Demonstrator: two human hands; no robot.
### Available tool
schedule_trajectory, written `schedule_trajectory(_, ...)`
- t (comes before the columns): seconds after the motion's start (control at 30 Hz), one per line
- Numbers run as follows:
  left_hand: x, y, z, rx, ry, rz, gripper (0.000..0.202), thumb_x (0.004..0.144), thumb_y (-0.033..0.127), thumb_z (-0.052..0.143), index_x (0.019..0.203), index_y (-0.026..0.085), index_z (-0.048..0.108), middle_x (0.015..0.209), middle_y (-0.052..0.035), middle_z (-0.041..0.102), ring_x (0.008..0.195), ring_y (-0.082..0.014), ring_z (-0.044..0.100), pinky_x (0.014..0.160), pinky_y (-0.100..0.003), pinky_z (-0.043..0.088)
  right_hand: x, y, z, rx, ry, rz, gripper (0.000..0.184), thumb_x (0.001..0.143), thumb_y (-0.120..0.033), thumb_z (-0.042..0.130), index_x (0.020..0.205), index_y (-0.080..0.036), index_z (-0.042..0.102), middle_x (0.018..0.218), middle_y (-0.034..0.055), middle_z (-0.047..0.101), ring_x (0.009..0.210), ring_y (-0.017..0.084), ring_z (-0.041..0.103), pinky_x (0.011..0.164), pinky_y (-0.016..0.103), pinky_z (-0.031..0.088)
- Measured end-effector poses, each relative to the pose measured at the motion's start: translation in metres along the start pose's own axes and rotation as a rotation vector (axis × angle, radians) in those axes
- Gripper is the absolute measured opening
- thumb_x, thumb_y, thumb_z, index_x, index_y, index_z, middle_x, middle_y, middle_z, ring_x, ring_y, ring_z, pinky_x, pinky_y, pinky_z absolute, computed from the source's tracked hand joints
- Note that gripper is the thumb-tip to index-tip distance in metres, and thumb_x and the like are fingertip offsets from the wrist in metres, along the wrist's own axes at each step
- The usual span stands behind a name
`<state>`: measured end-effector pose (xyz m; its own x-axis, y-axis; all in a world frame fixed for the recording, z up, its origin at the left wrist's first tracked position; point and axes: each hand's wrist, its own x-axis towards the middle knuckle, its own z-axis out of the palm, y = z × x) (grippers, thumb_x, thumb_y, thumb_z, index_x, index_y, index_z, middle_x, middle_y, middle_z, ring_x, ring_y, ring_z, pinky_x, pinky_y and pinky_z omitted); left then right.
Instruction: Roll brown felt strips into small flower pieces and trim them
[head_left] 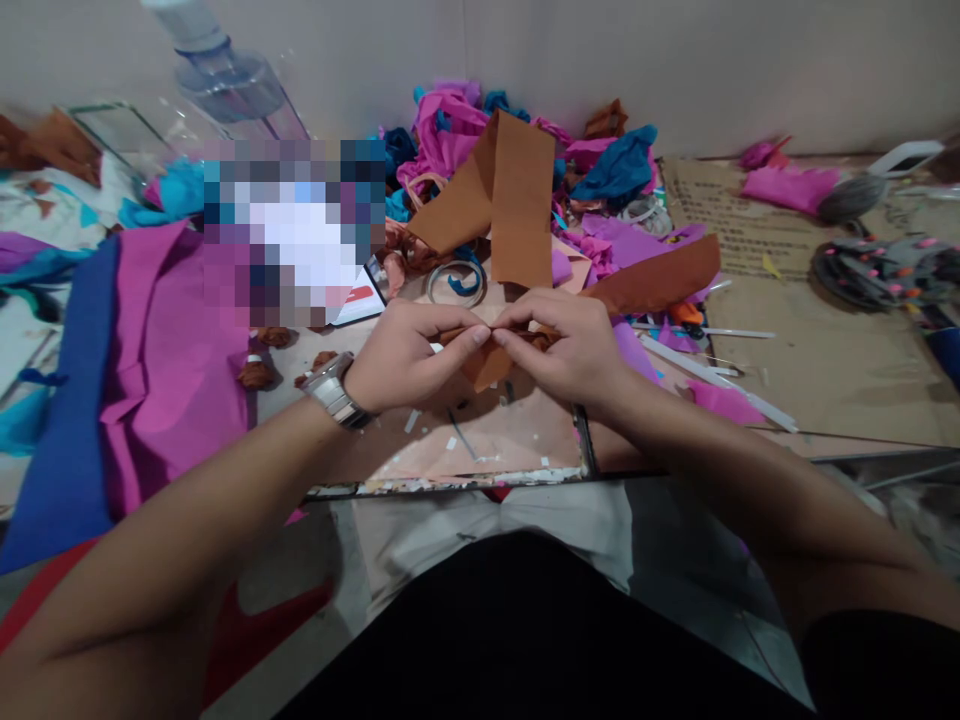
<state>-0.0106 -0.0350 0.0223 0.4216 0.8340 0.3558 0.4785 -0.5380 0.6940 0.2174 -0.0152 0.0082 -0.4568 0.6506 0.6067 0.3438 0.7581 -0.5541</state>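
Observation:
In the middle of the head view, my left hand [412, 352] and my right hand [566, 345] meet thumb to thumb. Both pinch a small piece of brown crepe paper [491, 370], whose lower end hangs below the fingers. A watch [335, 390] is on my left wrist. Just beyond my fingers stands a folded brown paper strip [523, 200], with another brown strip [660, 277] to its right. Several small crumpled brown paper balls [257, 373] lie left of my left hand. A roll of clear tape [456, 283] is behind my fingers.
Crumpled pink and blue paper [450, 135] is heaped along the wall. Pink sheets [176, 370] and a blue sheet [67, 400] overhang the left edge. A plastic bottle [236, 85] stands at the back left. Flat cardboard [840, 350] bears scissors [904, 158] and a pincushion [862, 270] at right.

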Motion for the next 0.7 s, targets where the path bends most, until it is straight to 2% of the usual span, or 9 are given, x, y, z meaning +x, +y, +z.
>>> schedule_trajectory(0.1, 0.0000, 0.0004, 0.0004, -0.021, 0.005, -0.031, 0.037, 0.102, 0.046, 0.060, 0.093, 0.018, 0.082, 0.073, -0.0029, 0.074, 0.064, -0.0140, 0.061, 0.061, -0.026, 0.043, -0.0002, 0.0003, 0.0004, -0.036, -0.009, -0.017, 0.011, 0.097, -0.029, 0.070, 0.094, -0.022, 0.077, 0.087, 0.0019, 0.079, 0.079, 0.017, 0.072, 0.079, 0.031, 0.050)
schedule_trajectory(0.27, 0.0016, -0.0006, 0.0007, -0.118, -0.028, -0.110, 0.043, 0.103, 0.052, 0.059, 0.086, 0.018, 0.079, 0.068, -0.0021, 0.069, 0.061, -0.0139, 0.057, 0.059, -0.027, 0.041, -0.0017, 0.0036, 0.0001, -0.165, 0.035, -0.142, 0.008, 0.099, -0.028, 0.068, 0.099, -0.024, 0.076, 0.092, 0.0018, 0.081, 0.088, 0.020, 0.074, 0.087, 0.037, 0.047)
schedule_trajectory(0.47, 0.0046, -0.0011, -0.0005, -0.196, -0.081, -0.126, 0.054, 0.103, 0.059, 0.056, 0.070, 0.017, 0.068, 0.064, -0.0016, 0.063, 0.059, -0.0128, 0.053, 0.058, -0.026, 0.040, -0.0028, 0.0064, -0.0012, -0.259, -0.017, -0.200, 0.010, 0.101, -0.029, 0.065, 0.101, -0.025, 0.074, 0.098, 0.0024, 0.083, 0.093, 0.021, 0.073, 0.091, 0.042, 0.044)
schedule_trajectory(0.7, 0.0033, 0.0001, 0.0008, -0.230, -0.084, -0.154, 0.049, 0.102, 0.057, 0.059, 0.079, 0.016, 0.073, 0.069, -0.0037, 0.069, 0.063, -0.0141, 0.059, 0.059, -0.026, 0.045, -0.0030, 0.0044, -0.0014, -0.284, -0.024, -0.261, 0.011, 0.100, -0.026, 0.064, 0.104, -0.027, 0.074, 0.102, 0.0029, 0.082, 0.092, 0.022, 0.073, 0.092, 0.044, 0.045)
